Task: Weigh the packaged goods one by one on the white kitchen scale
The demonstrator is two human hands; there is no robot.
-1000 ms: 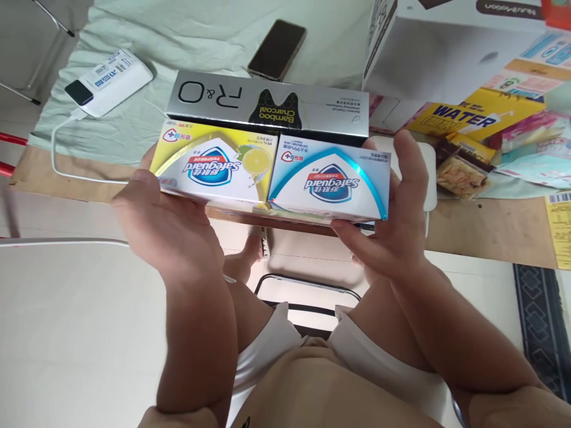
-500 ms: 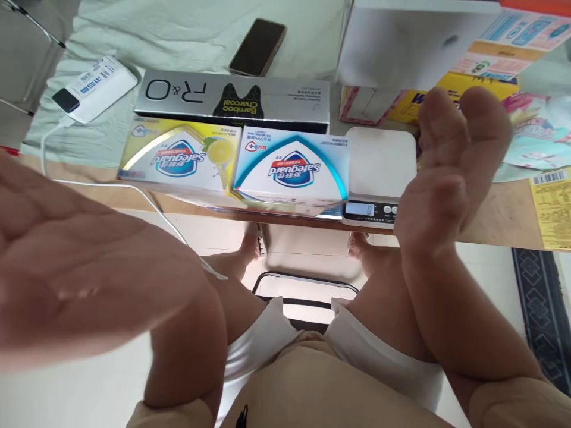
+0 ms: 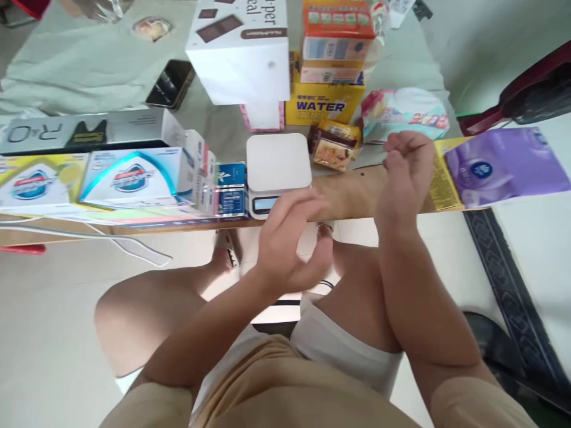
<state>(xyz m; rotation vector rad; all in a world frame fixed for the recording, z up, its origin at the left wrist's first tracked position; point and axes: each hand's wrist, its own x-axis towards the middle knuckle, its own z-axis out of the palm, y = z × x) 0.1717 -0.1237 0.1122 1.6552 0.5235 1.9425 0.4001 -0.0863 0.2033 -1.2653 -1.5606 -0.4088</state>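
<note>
My left hand (image 3: 294, 244) is slightly blurred and empty, its thumb spread from the fingers. It hovers in front of a white kitchen scale (image 3: 279, 160), its fingertips overlapping the scale's front right corner and partly covering the display panel. My right hand (image 3: 405, 172) is raised over the table's front edge, fingers loosely bent, with nothing visible in it. Close to it are a purple packet (image 3: 504, 169) on the right and a pastel plastic pack (image 3: 404, 113) behind. A brown-and-yellow snack packet (image 3: 334, 145) lies between the scale and my right hand.
Safeguard soap boxes (image 3: 134, 178), a silver toothpaste box (image 3: 89, 132) and a blue box (image 3: 231, 190) line the left front edge. Behind stand a white carton (image 3: 241, 53), a yellow WATER box (image 3: 323, 104) and an orange box (image 3: 336, 35). A phone (image 3: 171, 83) lies at the back.
The view has swung to the right. My left hand has come from the far left to the front of the scale. My right hand's fingers are more bent than before.
</note>
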